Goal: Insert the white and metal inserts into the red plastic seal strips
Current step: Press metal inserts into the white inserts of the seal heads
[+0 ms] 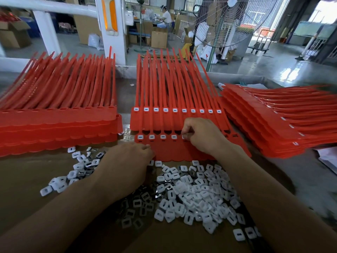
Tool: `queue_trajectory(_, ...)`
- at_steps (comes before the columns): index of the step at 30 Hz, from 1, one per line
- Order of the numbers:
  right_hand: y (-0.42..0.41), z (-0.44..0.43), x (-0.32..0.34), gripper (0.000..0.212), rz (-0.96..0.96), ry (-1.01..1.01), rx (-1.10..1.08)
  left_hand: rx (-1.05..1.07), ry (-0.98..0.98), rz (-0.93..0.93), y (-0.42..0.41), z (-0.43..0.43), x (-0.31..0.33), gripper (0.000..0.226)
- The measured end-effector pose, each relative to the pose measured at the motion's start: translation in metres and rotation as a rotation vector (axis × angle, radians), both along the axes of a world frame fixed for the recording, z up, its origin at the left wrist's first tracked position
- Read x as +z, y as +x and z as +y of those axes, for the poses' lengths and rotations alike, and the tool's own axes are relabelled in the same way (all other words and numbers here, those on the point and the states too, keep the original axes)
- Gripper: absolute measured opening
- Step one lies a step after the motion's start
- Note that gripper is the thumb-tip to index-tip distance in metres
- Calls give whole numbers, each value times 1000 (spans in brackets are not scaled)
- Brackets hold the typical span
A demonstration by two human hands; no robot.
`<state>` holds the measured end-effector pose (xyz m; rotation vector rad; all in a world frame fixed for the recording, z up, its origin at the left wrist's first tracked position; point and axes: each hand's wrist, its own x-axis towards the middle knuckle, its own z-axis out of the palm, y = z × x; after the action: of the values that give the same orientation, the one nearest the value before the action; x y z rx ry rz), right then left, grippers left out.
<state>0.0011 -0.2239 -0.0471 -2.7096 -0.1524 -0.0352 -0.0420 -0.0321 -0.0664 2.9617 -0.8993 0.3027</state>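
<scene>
A sheet of joined red seal strips (169, 152) lies in front of me on a cardboard surface. Several of its sockets on the left hold white inserts (151, 137). My right hand (204, 136) pinches a white insert at the fifth socket of this front row. My left hand (127, 161) rests at the sheet's near left edge, fingers curled over loose inserts; whether it holds one is hidden. A second red sheet (175, 121) behind has a full row of white inserts. Loose white and metal inserts (191, 194) lie heaped under my forearms.
A stack of red strips without inserts (58, 125) lies at the left. Another stack with inserts (277, 121) lies at the right. A big floor fan (224, 24) stands beyond the table. A person works at a far bench.
</scene>
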Motion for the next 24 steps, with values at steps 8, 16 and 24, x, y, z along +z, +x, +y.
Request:
queue_trajectory(8,3,1,3,8,24,7,-19,0,-3,4,-1,0,-1,41)
queue_trajectory(16,4,0,1,18,11,32,-38,0,-16,-6,-1,0,0,38)
queue_trajectory(24,9,-1,-1,24,14,109,-87,-4,-10,-5,0,0,1,39)
